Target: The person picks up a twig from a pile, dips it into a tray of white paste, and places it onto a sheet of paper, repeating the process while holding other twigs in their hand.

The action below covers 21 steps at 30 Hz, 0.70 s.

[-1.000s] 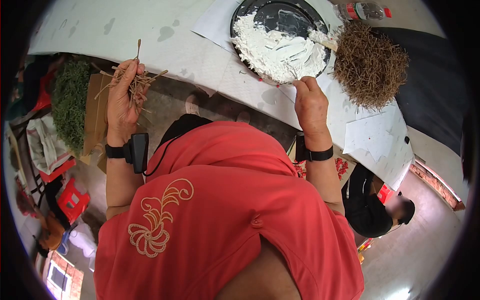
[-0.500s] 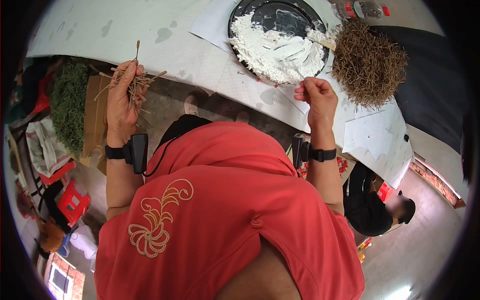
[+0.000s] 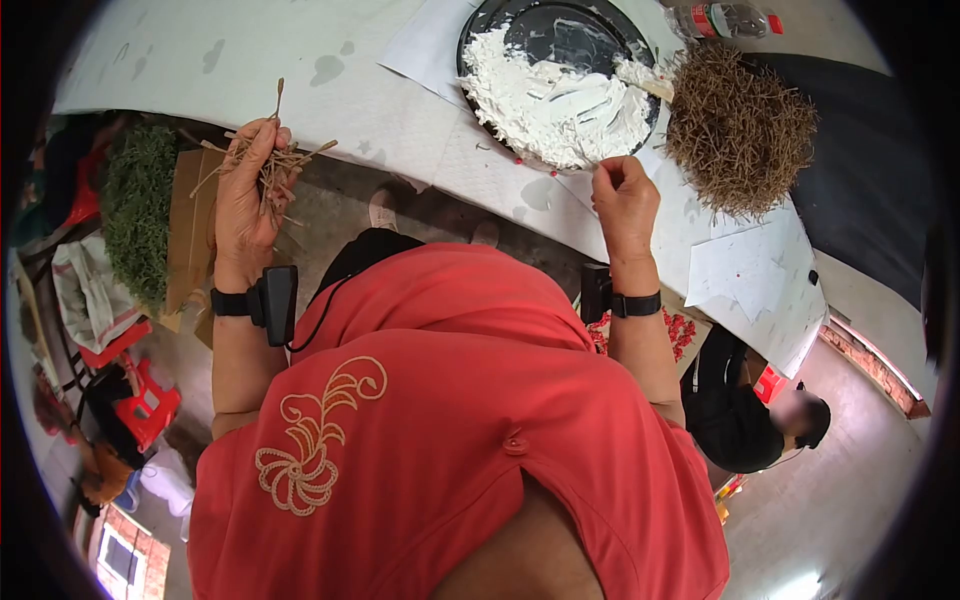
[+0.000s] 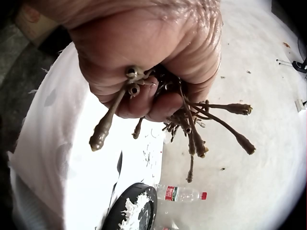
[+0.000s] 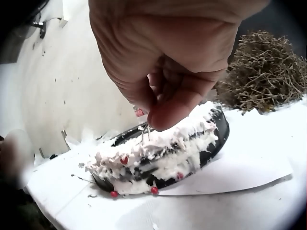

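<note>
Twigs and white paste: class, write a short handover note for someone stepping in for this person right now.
Left hand: grips a bunch of twigs, held up beside the table.
Right hand: fingers pinch one thin twig, tip at the white paste in the black pan.
Done: one bunch gathered; no paste shows on it.
Left: probably the pile of loose twigs beside the pan.
</note>
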Tool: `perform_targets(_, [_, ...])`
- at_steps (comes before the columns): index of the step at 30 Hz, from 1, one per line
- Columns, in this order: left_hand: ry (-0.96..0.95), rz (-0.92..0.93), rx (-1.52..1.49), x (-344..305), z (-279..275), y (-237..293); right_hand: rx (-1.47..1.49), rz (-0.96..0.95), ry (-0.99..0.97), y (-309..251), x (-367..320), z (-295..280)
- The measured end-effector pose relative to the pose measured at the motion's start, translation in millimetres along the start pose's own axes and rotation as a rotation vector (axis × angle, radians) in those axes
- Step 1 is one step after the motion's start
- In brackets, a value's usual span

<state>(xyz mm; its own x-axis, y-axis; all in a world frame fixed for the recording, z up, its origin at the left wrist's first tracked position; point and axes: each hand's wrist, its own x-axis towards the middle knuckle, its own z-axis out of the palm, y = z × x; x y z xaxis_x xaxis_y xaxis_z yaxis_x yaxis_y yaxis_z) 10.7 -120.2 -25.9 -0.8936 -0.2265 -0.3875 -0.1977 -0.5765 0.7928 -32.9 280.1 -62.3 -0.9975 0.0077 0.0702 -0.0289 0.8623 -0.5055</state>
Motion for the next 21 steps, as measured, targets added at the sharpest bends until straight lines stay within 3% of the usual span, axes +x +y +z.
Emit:
perform_targets(3, [0.004, 0.017, -0.004, 0.5, 0.5, 0.0, 0.458, 0.100, 0.126, -17.1, 0.6, -17.9])
perform_targets(4, [0.010, 0.021, -0.005, 0.8, 0.0, 0.2, 0.457, 0.100, 0.126, -20.9, 2.7, -22.7])
perform_targets(7, [0.018, 0.029, -0.007, 2.2, -1.9, 0.7, -0.059, -0.404, 0.309, -28.9, 7.8, -33.7])
perform_targets(11, [-0.036, 0.015, 0.000, 4.2, -4.0, 1.0, -0.319, -0.521, 0.149, -22.8, 2.9, -21.4])
perform_targets(21, [0.001, 0.027, 0.023, 7.1, -6.1, -3.5, -0.259, -0.490, 0.063, -16.8, 0.3, -8.1])
